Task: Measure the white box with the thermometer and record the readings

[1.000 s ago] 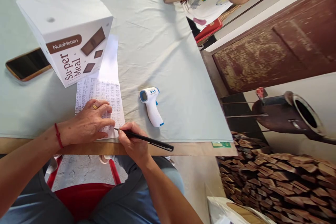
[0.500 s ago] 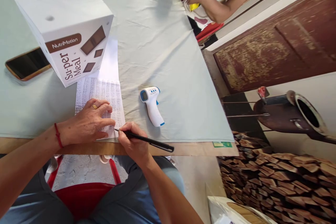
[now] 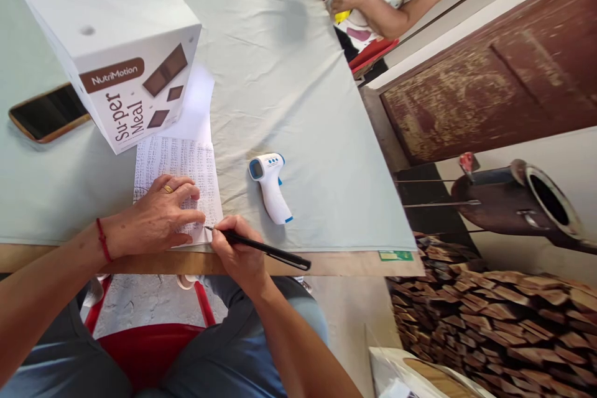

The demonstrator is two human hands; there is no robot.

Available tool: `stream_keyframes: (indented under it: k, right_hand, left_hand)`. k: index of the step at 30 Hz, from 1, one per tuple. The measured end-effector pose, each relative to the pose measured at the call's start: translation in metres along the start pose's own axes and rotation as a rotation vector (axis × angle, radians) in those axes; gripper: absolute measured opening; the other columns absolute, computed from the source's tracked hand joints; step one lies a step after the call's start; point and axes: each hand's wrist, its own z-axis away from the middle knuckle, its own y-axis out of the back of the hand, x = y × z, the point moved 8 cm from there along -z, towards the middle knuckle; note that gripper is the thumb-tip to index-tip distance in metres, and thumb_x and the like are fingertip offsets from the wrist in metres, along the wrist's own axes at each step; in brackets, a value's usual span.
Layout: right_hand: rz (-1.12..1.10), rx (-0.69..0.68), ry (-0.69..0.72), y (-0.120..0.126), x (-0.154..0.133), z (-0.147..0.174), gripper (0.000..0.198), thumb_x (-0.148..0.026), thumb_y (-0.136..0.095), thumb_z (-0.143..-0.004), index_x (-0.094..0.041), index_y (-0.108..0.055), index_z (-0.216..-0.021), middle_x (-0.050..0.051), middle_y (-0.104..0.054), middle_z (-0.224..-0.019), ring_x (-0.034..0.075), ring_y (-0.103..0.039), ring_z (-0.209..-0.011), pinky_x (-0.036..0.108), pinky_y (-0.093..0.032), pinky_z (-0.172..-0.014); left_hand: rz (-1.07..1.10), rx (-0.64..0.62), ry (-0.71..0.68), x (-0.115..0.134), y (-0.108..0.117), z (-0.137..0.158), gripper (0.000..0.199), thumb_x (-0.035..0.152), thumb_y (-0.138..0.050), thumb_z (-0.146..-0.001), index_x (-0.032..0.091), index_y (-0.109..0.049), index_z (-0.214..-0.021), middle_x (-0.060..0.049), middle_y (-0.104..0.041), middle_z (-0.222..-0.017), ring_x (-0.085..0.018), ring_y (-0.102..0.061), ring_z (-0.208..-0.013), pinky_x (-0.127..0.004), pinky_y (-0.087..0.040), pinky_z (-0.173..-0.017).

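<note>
A sheet of paper (image 3: 180, 158) covered in rows of small handwriting lies near the table's front edge. Spread over its lower part is my left hand (image 3: 161, 214), fingers apart and pressing on the page. My right hand (image 3: 237, 252) grips a black pen (image 3: 275, 253), whose tip meets the paper near its lower right corner. Behind the written rows, a blank white part of the paper (image 3: 200, 99) runs back beside a white NutriMotion box (image 3: 153, 53). To the right of the paper rests a white and blue infrared thermometer (image 3: 271, 189).
A smartphone (image 3: 49, 115) lies left of the box. Across the table, another person's hand (image 3: 357, 3) holds something thin. Stacked firewood (image 3: 494, 317) and a dark metal cylinder (image 3: 504, 199) stand to the right. Below is a red stool (image 3: 149, 351).
The pen tip and my right hand have shifted very slightly. The far end of the blank paper has lifted or curled to the right. The other person's hands moved a little.
</note>
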Motion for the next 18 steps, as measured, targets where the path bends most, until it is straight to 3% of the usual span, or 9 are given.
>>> stream_keyframes:
  k: [18]
  right_hand:
    - [0.010,0.018,-0.014,0.0021,-0.0011,-0.0017,0.008,-0.018,-0.055,-0.079,-0.021,-0.054,-0.072,-0.004,-0.052,-0.060,0.011,-0.047,-0.054,0.024,-0.042,-0.054]
  left_hand:
    - [-0.001,0.016,-0.010,-0.0002,-0.0008,0.0005,0.017,0.025,-0.060,-0.093,0.023,-0.071,-0.106,-0.011,-0.055,-0.120,-0.033,-0.044,-0.127,-0.049,-0.037,-0.104]
